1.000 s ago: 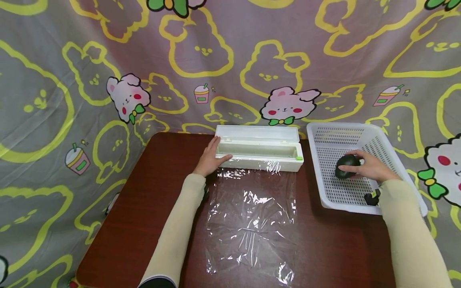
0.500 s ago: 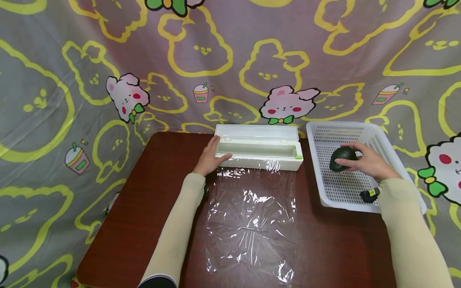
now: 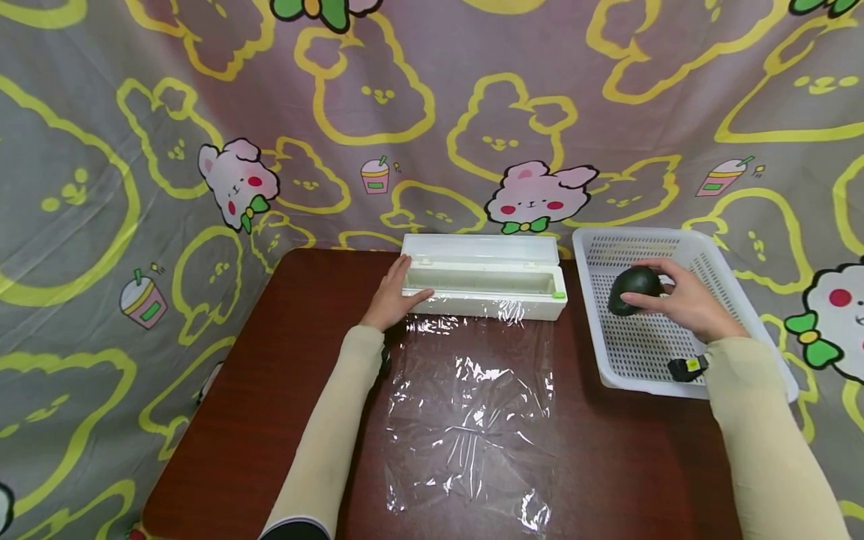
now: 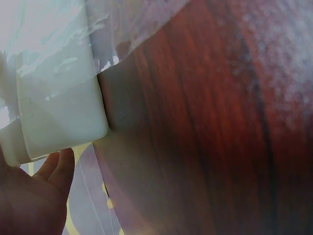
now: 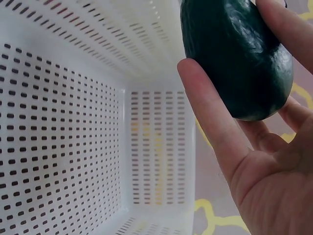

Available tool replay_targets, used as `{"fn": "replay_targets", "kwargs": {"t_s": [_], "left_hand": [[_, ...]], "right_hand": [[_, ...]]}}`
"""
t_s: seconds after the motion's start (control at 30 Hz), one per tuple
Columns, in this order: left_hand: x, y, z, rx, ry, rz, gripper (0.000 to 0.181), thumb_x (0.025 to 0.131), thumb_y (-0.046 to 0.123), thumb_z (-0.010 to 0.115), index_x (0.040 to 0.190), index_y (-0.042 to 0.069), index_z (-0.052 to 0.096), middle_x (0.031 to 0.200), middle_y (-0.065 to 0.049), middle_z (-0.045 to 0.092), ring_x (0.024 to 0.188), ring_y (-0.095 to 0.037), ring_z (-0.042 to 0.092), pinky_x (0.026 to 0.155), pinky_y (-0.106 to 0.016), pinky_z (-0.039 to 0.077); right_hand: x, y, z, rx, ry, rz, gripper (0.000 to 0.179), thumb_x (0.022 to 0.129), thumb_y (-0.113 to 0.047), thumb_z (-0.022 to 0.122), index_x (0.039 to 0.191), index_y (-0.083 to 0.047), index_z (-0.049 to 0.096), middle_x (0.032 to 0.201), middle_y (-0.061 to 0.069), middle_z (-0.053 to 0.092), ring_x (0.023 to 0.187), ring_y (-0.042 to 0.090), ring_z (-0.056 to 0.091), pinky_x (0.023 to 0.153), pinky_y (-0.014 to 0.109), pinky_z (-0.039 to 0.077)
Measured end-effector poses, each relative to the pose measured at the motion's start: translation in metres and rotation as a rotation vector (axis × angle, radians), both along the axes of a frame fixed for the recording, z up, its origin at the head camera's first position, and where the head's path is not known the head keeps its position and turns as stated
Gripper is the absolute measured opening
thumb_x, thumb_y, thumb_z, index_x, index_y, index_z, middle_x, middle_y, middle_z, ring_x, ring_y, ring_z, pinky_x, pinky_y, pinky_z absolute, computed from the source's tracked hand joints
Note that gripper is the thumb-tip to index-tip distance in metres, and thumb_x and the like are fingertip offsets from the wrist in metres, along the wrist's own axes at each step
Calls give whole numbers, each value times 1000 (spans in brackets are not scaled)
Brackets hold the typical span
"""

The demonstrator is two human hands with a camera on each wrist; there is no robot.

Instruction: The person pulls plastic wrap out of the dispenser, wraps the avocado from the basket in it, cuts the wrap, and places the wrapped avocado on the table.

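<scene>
My right hand (image 3: 685, 300) grips a dark green, glossy, avocado-like fruit (image 3: 633, 291) between thumb and fingers, over the white slotted basket (image 3: 634, 367). In the right wrist view the avocado (image 5: 237, 58) appears above the palm, partly covered by the fingers. At the left end of a long white cling film box (image 3: 486, 306), my left hand (image 3: 391, 297) rests with its thumb along the front edge and its fingers at the end wall. The box's lid (image 3: 481, 249) stands raised. A sheet of clear cling film (image 3: 472, 420) runs from the box towards me over the table.
A small black device (image 3: 685, 368) with a yellow mark hangs by my right wrist, over the basket. The dark red wooden table (image 3: 270, 405) extends to the left of the film. A patterned curtain (image 3: 432, 112) hangs close behind the box and basket.
My right hand has moved up and slightly left with the avocado, lifting it from the basket floor. The left hand, box and film have stayed in place.
</scene>
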State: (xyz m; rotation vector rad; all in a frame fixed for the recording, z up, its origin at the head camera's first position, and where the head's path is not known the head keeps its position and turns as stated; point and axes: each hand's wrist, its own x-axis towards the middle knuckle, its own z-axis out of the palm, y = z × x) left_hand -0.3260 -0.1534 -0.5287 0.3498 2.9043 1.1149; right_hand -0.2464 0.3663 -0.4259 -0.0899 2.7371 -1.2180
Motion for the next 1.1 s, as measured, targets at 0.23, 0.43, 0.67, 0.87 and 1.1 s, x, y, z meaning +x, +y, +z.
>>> {"fn": "replay_targets", "kwargs": {"t_s": [0.23, 0.43, 0.67, 0.87, 1.1], "left_hand": [[1, 1, 1, 3, -4, 2, 101, 92, 65, 66, 168, 24, 13, 175, 8, 4, 161, -32, 9, 124, -62, 27], [2, 1, 3, 19, -10, -4, 102, 92, 67, 66, 168, 24, 13, 175, 7, 4, 161, -34, 9, 123, -64, 27], [1, 2, 2, 18, -8, -3, 101, 92, 66, 66, 168, 24, 14, 175, 6, 5, 161, -35, 10, 123, -64, 27], [1, 2, 3, 26, -8, -11, 102, 92, 66, 66, 168, 25, 13, 175, 7, 4, 161, -38, 9, 123, -65, 25], [1, 1, 2, 13, -17, -8, 100, 93, 66, 65, 168, 26, 12, 175, 8, 3, 161, -36, 9, 123, -65, 25]], "right_hand": [[5, -11, 5, 26, 29, 15, 82, 90, -44, 80, 155, -12, 40, 161, 23, 31, 131, 59, 45, 87, 37, 50], [12, -28, 16, 29, 61, 27, 82, 87, -44, 83, 151, -12, 43, 158, 22, 36, 129, 60, 49, 84, 38, 53], [23, -53, 23, -26, 81, 62, 77, 86, -36, 86, 147, -12, 45, 154, 21, 41, 128, 55, 54, 76, 34, 53], [29, -71, 22, -73, 128, 115, 73, 86, -28, 87, 144, -10, 48, 150, 20, 46, 122, 52, 59, 74, 29, 56], [35, -90, 16, -113, 160, 127, 74, 84, -27, 89, 143, -11, 48, 145, 18, 47, 116, 48, 61, 73, 25, 58]]}}
